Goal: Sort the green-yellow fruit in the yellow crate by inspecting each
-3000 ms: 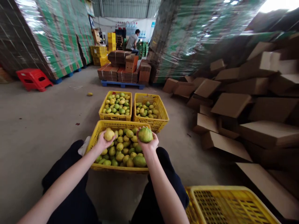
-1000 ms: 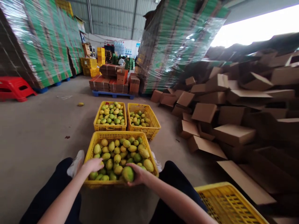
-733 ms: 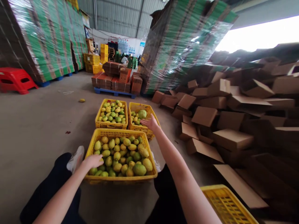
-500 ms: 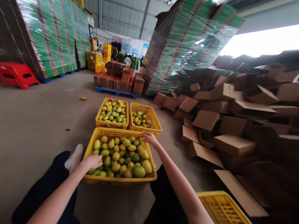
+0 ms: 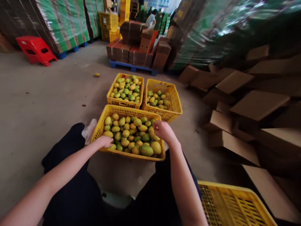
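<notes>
Yellow crate (image 5: 131, 154) between the knees, loaded with green and yellow fruit (image 5: 125, 133); left hand (image 5: 104, 142) low over its near-left corner, fingertips hidden, grip impossible to tell; right hand (image 5: 166, 131) curls above the right rim, fingers bent inward, any hold unclear; two more crates (image 5: 162, 115) stand just beyond.

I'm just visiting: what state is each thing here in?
near crate: well filled with green and yellow fruit
back-left crate: heaped with fruit
back-right crate: partly filled
lower-right crate: partly out of view
left hand: at the near crate's left, grip hidden
right hand: curled, grip unclear
red stool: upright
loose fruit: lying on the floor
cardboard boxes: jumbled
</notes>
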A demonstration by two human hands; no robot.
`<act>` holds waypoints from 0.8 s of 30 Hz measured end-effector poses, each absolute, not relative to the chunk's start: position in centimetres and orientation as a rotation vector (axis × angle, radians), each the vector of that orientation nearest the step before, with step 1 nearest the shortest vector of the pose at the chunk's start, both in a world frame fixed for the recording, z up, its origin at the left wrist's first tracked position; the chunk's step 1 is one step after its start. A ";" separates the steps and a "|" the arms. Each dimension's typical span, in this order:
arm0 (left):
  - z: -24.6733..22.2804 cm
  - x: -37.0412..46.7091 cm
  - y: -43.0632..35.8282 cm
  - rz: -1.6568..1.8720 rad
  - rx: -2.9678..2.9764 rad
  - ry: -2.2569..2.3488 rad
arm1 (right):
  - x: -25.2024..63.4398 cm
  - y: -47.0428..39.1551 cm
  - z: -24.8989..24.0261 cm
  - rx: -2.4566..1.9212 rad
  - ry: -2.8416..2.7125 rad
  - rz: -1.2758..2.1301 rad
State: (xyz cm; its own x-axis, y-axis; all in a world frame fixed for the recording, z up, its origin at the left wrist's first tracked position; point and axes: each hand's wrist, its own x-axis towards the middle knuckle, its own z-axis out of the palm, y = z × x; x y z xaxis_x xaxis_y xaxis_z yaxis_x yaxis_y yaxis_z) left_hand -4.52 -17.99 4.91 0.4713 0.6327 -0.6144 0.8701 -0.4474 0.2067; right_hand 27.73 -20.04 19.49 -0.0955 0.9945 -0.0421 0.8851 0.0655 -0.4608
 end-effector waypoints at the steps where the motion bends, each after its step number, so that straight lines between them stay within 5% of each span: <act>1: 4.3 -4.7 -17.9 -0.654 2.184 1.261 | 27.7 -20.1 19.5 -1.904 -2.105 0.510; 13: -1.4 -3.3 -12.4 -0.671 2.046 1.753 | 24.1 -21.3 21.8 -1.833 -2.315 0.512; 24: -5.1 -3.3 -12.7 -0.720 2.235 1.574 | 23.6 -21.9 22.6 -1.698 -2.367 0.557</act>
